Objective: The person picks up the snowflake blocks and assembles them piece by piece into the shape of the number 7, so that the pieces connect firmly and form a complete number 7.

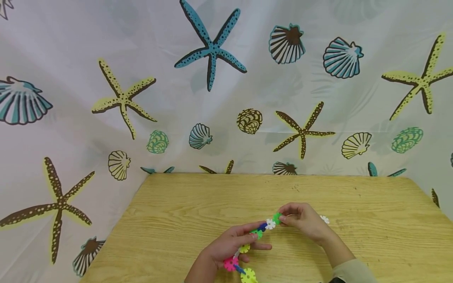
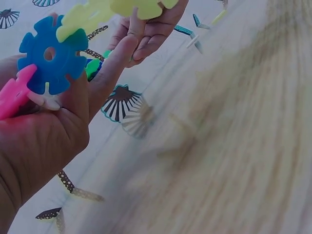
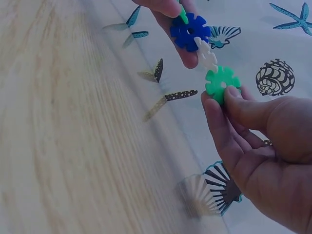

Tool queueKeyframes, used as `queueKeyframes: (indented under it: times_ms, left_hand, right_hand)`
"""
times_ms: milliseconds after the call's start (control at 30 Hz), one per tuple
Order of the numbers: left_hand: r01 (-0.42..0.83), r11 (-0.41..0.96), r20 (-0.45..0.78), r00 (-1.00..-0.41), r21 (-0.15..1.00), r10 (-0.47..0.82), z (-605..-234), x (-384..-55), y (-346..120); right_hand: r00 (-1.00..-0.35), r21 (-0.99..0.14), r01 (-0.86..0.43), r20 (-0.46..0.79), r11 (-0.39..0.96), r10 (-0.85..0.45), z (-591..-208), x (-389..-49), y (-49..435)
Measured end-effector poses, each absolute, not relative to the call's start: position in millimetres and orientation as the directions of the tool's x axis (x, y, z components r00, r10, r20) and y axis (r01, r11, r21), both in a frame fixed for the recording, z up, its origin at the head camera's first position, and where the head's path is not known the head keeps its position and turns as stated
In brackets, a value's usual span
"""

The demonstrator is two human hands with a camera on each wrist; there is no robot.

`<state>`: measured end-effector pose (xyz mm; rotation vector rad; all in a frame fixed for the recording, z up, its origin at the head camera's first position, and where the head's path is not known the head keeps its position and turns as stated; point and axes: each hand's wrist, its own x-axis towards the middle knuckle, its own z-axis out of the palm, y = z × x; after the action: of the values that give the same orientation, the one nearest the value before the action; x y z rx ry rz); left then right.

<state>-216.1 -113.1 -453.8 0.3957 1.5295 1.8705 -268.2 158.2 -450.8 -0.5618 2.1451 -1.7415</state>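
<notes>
A chain of notched plastic discs, slotted edge to edge, stretches between both hands above the table. The left hand holds it palm up, thumb over a green disc. Past those fingertips come a dark blue disc, a white disc and an end green disc. That last disc is pinched by the thumb and fingers of the right hand. Toward the left wrist hang a pink disc, a blue disc and a yellow disc. The left palm and fingers hide part of the chain.
One loose white disc lies on the wooden table just beyond the right hand. Behind the table's far edge hangs a pale curtain printed with starfish and shells, which also runs along both sides.
</notes>
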Motion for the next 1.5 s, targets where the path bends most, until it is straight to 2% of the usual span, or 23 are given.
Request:
queueKeyframes:
  times_ms: [567,967,1133,1367,1500]
  left_hand:
    - [-0.321,-0.021,-0.246,-0.766,0.947,0.594,-453,-213,-108]
    - [-0.298,0.004,-0.249,-0.791,0.955,0.559,-454,-215,-107]
    - [-0.296,-0.002,-0.244,-0.793,0.955,0.559,-454,-216,-107]
    - [-0.324,-0.018,-0.261,-0.792,0.946,0.551,-455,-215,-108]
    - [-0.333,-0.037,-0.259,-0.793,0.942,0.552,-452,-217,-104]
  right_hand:
    - [-0.872,-0.976,-0.117,0.012,0.184,-0.49,-441,-262,150]
    - [-0.883,-0.976,-0.102,0.001,0.191,-0.47,-439,-259,146]
    - [-0.882,-0.979,-0.104,0.01,0.174,-0.472,-437,-259,145]
    - [-0.893,-0.99,-0.032,-0.034,0.138,-0.448,-437,-256,140]
    - [-0.896,-0.988,-0.045,-0.027,0.151,-0.443,-433,-255,140]
